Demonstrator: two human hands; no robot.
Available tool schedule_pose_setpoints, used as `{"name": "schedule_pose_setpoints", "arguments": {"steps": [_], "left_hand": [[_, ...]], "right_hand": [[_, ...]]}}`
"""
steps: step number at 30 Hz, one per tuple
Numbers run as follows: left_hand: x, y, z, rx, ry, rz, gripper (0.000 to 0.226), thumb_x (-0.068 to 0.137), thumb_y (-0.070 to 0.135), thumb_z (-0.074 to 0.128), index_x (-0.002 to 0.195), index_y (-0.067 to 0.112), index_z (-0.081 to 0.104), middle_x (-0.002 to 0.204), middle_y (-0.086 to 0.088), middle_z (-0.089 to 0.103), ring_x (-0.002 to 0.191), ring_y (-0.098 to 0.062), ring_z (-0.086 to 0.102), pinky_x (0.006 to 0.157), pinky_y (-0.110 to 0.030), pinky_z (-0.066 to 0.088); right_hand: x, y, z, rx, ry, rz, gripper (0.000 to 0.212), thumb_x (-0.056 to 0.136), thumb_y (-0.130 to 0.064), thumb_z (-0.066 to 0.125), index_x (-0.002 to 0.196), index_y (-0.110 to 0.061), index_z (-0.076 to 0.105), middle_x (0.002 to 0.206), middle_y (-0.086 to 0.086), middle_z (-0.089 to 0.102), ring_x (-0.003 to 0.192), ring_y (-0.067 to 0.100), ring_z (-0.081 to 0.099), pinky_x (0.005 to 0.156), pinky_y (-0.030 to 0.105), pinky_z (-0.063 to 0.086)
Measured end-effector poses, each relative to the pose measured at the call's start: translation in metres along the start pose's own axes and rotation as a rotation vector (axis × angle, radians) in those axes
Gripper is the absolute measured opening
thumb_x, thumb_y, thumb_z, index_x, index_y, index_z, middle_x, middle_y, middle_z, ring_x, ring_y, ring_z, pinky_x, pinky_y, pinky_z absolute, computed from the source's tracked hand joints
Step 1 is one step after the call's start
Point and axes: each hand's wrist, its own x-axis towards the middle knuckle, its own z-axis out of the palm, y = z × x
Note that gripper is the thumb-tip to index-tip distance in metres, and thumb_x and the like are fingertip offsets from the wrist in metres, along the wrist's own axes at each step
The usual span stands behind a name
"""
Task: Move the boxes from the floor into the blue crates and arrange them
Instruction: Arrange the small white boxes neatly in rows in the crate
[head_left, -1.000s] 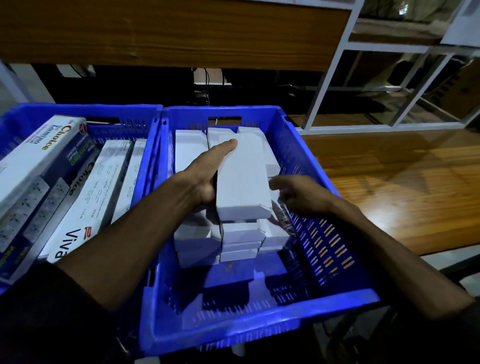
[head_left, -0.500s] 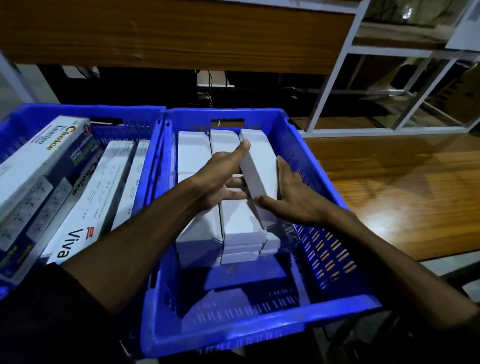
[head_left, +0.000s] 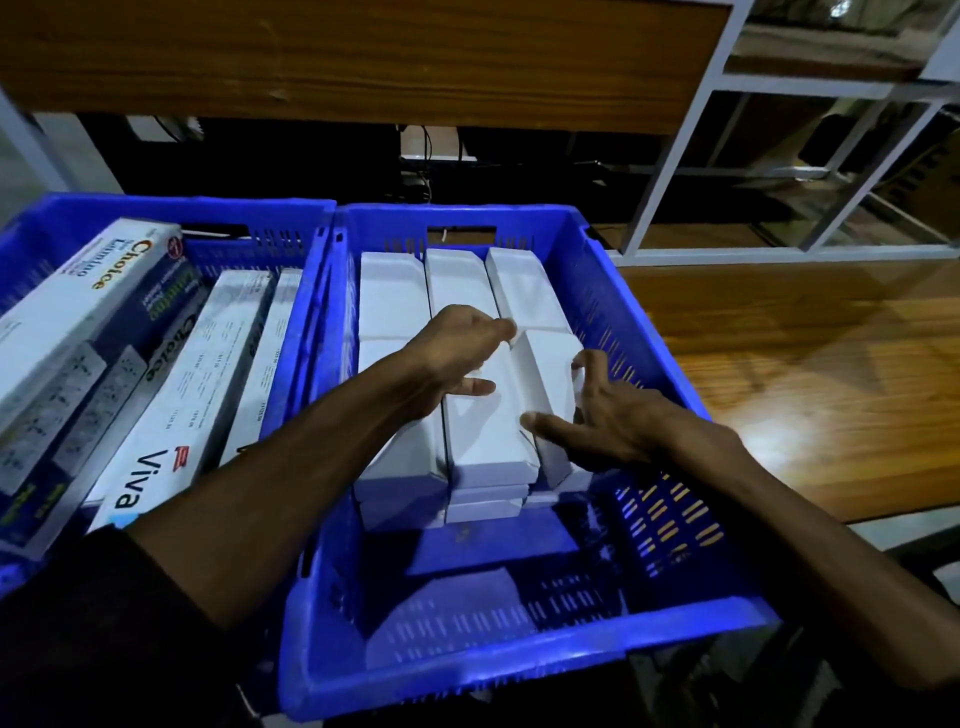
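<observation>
In the head view, a blue crate (head_left: 613, 291) fills the centre of the frame, with plain white boxes (head_left: 395, 306) stacked in rows across its far half. The left hand (head_left: 457, 353) rests with loosely curled fingers on the middle row. The right hand (head_left: 602, 421), fingers spread, grips a tilted white box (head_left: 545, 384) at the right-hand row. At the left edge, a second blue crate (head_left: 156, 208) holds long printed boxes (head_left: 171, 395).

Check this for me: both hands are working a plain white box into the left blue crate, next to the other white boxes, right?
Not quite. In the head view both hands work the white box into the right blue crate, beside the other white boxes. The left crate holds printed boxes.
</observation>
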Motion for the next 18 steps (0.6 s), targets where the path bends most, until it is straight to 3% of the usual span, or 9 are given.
{"name": "schedule_pose_setpoints", "arguments": {"steps": [3,5,7,9,10,12,13,15,18], "left_hand": [[0.005,-0.003,0.001,0.046,-0.018,0.023,0.025,0.098,0.030,0.060,0.104,0.007,0.063,0.110,-0.005,0.059,0.105,-0.017,0.058,0.076,-0.034,0.060],[0.008,-0.004,0.001,0.070,-0.021,0.035,0.032,0.097,0.031,0.060,0.110,0.001,0.063,0.100,-0.006,0.053,0.099,-0.017,0.056,0.070,-0.031,0.058],[0.007,-0.004,0.001,0.123,-0.031,0.062,0.035,0.098,0.030,0.058,0.112,-0.002,0.062,0.092,-0.008,0.045,0.089,-0.019,0.051,0.065,-0.028,0.056],[0.003,-0.004,0.002,0.244,-0.025,0.103,0.028,0.098,0.028,0.056,0.108,0.003,0.064,0.091,-0.007,0.044,0.080,-0.021,0.045,0.061,-0.026,0.057],[0.003,-0.005,0.002,0.317,-0.015,0.130,0.029,0.097,0.029,0.056,0.108,0.003,0.065,0.092,-0.007,0.048,0.078,-0.020,0.047,0.063,-0.028,0.059],[0.006,-0.009,0.002,0.449,0.005,0.186,0.034,0.095,0.034,0.058,0.112,0.005,0.064,0.105,-0.006,0.058,0.078,-0.021,0.059,0.074,-0.035,0.060],[0.008,-0.011,0.002,0.519,0.016,0.216,0.035,0.094,0.038,0.059,0.115,0.011,0.064,0.115,-0.006,0.059,0.085,-0.022,0.063,0.081,-0.038,0.060],[0.010,-0.015,0.003,0.695,0.034,0.276,0.038,0.093,0.043,0.060,0.121,0.017,0.062,0.126,-0.008,0.057,0.106,-0.024,0.061,0.095,-0.039,0.052],[0.010,-0.016,0.005,0.842,0.034,0.369,0.036,0.095,0.041,0.058,0.124,0.019,0.062,0.125,-0.007,0.059,0.115,-0.024,0.057,0.099,-0.039,0.047]], "right_hand": [[-0.001,-0.003,-0.002,0.026,0.050,0.050,0.098,0.070,-0.094,0.030,0.137,-0.024,0.015,0.136,0.023,0.048,0.118,0.045,0.055,0.095,0.054,0.045],[-0.002,-0.004,-0.004,0.048,0.027,0.032,0.088,0.079,-0.087,0.035,0.138,-0.024,0.019,0.139,0.024,0.041,0.123,0.047,0.051,0.098,0.055,0.044],[-0.004,-0.003,-0.012,0.064,-0.076,-0.022,0.084,0.078,-0.084,0.042,0.135,-0.026,0.023,0.136,0.021,0.041,0.122,0.045,0.050,0.098,0.054,0.045],[-0.010,0.000,-0.021,0.038,-0.199,-0.085,0.096,0.069,-0.085,0.055,0.139,-0.028,0.020,0.142,0.018,0.035,0.126,0.040,0.048,0.104,0.051,0.042],[-0.010,0.001,-0.023,0.011,-0.241,-0.096,0.107,0.065,-0.085,0.060,0.145,-0.031,0.015,0.151,0.016,0.026,0.133,0.039,0.044,0.109,0.050,0.039],[-0.002,0.006,-0.016,0.073,-0.297,-0.068,0.110,0.079,-0.070,0.064,0.156,-0.026,-0.001,0.163,0.015,0.007,0.145,0.039,0.029,0.116,0.052,0.031],[-0.001,0.002,-0.016,0.187,-0.309,-0.054,0.100,0.089,-0.062,0.059,0.158,-0.022,-0.001,0.165,0.016,0.007,0.146,0.039,0.026,0.117,0.053,0.028],[0.009,0.002,-0.010,0.254,-0.218,-0.104,0.094,0.090,-0.066,0.052,0.159,-0.021,0.007,0.164,0.015,0.018,0.147,0.037,0.027,0.118,0.055,0.028],[0.003,0.005,-0.011,0.159,-0.209,-0.137,0.111,0.081,-0.057,0.072,0.160,-0.023,0.000,0.164,0.017,0.010,0.149,0.038,0.019,0.120,0.050,0.024]]}}
